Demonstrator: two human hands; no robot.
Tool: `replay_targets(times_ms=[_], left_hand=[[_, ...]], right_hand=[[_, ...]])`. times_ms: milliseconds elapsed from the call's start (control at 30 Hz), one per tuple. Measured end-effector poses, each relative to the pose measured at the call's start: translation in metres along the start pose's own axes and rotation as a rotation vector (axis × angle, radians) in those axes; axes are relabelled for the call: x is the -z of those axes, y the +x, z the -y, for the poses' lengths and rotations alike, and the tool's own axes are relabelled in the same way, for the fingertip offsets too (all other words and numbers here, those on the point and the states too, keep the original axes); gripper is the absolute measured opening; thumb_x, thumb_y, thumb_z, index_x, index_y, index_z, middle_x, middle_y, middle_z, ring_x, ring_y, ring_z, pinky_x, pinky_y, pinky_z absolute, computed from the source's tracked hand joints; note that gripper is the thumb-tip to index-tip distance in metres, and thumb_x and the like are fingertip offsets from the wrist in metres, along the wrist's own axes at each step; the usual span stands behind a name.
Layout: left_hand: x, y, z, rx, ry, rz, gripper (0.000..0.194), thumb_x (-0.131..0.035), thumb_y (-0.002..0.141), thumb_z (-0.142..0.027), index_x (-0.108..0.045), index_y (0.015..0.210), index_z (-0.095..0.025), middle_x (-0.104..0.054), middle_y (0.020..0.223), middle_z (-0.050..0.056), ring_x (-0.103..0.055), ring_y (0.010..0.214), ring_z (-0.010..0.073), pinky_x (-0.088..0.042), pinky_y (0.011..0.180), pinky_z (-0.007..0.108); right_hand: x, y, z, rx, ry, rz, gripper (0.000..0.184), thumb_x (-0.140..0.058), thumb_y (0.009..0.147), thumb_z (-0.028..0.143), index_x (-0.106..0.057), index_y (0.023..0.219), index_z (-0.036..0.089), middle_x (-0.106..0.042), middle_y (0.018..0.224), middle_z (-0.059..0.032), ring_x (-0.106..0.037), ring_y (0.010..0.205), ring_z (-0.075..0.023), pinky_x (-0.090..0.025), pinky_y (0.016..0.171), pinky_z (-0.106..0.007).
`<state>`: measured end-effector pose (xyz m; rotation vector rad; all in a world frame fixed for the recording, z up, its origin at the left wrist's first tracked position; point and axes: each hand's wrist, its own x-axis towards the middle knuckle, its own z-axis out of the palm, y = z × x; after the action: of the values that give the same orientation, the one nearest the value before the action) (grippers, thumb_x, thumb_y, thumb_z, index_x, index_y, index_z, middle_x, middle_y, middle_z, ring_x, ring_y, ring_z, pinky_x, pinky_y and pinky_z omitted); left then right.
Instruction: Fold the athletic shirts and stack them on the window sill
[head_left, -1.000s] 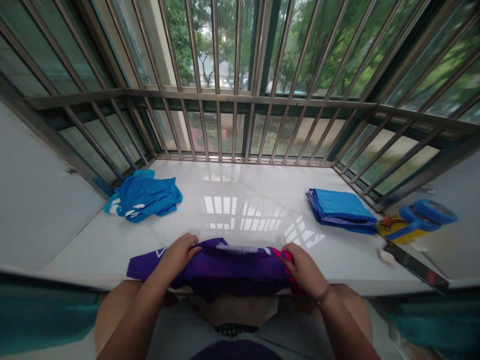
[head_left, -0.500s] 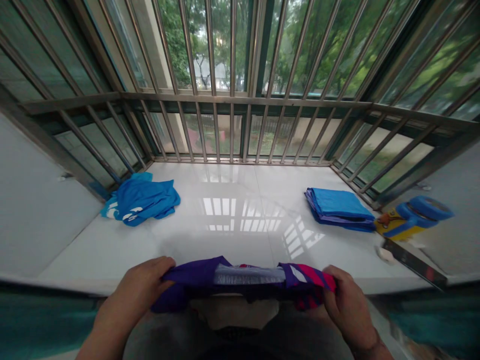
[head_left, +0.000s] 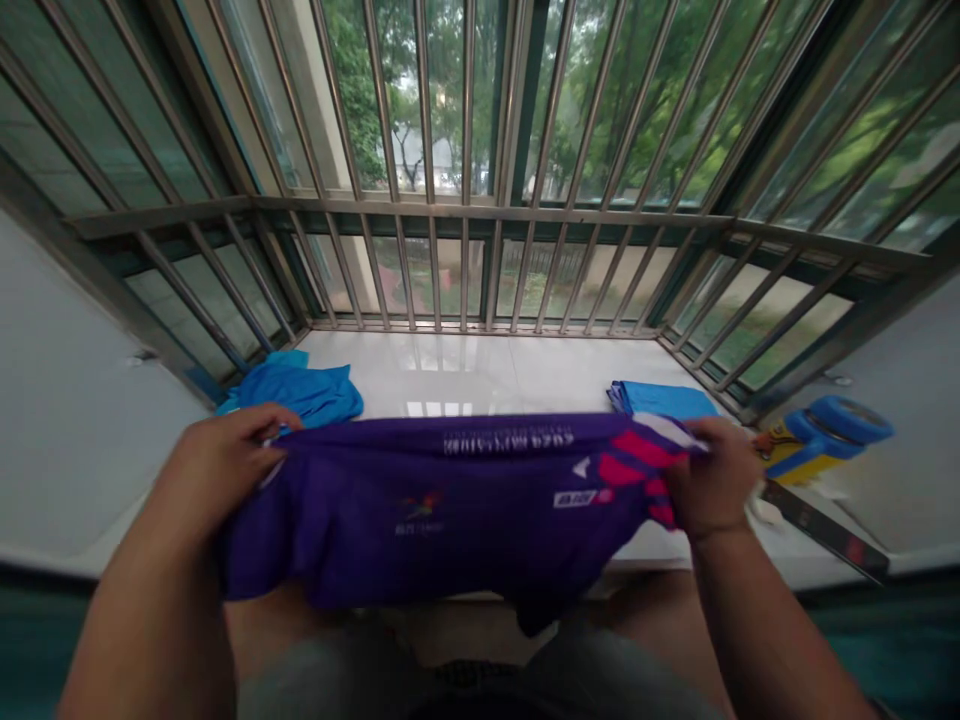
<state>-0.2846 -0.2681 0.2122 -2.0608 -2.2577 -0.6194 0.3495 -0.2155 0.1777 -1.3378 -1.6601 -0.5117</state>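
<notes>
Purple shirt (head_left: 465, 510) higher, blue stack (head_left: 664, 399) part-hidden

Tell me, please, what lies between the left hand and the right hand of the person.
In the head view, a purple garment spans the stretch between the left hand and the right hand, held along its upper edge.

Wears grey shorts (head_left: 322, 660), dim and blurred at lower centre, over bare legs (head_left: 660, 625). Has bare forearms (head_left: 772, 610) at lower left and right, bare left hand (head_left: 232, 455), bare right hand (head_left: 716, 480). Shows dark cloth (head_left: 487, 708) along the bottom edge.
</notes>
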Motion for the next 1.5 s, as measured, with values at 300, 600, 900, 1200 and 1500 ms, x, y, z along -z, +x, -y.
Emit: replay_targets(times_ms=[300,600,900,1200,1500], left_hand=[[-0.099,0.156,-0.085,0.078,0.332,0.164,0.037,-0.071,0.094,-0.029,-0.069,0.130,-0.017,-0.070,0.136,0.021,-0.066,0.125,0.0375,-0.054,0.096,0.042],[-0.226,0.017,-0.148,-0.258,0.068,0.205,0.049,-0.055,0.108,-0.042,-0.063,0.150,-0.018,-0.057,0.163,0.020,-0.054,0.149,0.0363,-0.042,0.125,0.054],[-0.265,-0.062,-0.118,-0.309,0.033,0.233,0.067,-0.050,0.108,-0.052,-0.042,0.171,-0.030,-0.033,0.180,0.010,-0.032,0.166,0.0347,-0.027,0.133,0.064],[-0.232,-0.079,-0.104,-0.276,0.025,0.330,0.058,-0.054,0.107,-0.053,-0.058,0.159,-0.030,-0.046,0.174,0.012,-0.043,0.161,0.0363,-0.037,0.129,0.062],[-0.270,0.039,-0.240,-0.567,-0.132,0.328,0.045,-0.048,0.110,-0.042,-0.065,0.146,-0.019,-0.058,0.163,0.016,-0.053,0.151,0.0301,-0.036,0.131,0.048]], right_hand=[[-0.181,0.078,0.036,-0.179,-0.136,0.647,0.034,-0.059,0.105,0.027,-0.068,0.131,0.006,-0.069,0.123,-0.0148,-0.059,0.101,-0.0169,-0.045,0.089,-0.031],[-0.150,-0.052,0.072,-0.069,-0.201,0.938,0.035,-0.066,0.104,0.034,-0.067,0.136,0.018,-0.065,0.138,-0.0147,-0.062,0.117,-0.0260,-0.048,0.095,-0.034],[-0.104,-0.149,0.076,-0.003,-0.328,0.914,0.017,-0.047,0.111,0.020,-0.064,0.107,0.022,-0.070,0.105,-0.0092,-0.065,0.095,-0.0244,-0.044,0.082,-0.034],[-0.064,-0.160,0.075,-0.007,-0.139,0.789,0.028,-0.047,0.113,0.033,-0.064,0.093,0.025,-0.070,0.088,-0.0066,-0.067,0.084,-0.0240,-0.048,0.077,-0.036],[-0.131,-0.067,-0.013,-0.591,-0.386,0.680,0.055,-0.057,0.104,0.039,-0.058,0.147,0.006,-0.062,0.143,-0.0318,-0.061,0.132,-0.0392,-0.050,0.103,-0.050]])
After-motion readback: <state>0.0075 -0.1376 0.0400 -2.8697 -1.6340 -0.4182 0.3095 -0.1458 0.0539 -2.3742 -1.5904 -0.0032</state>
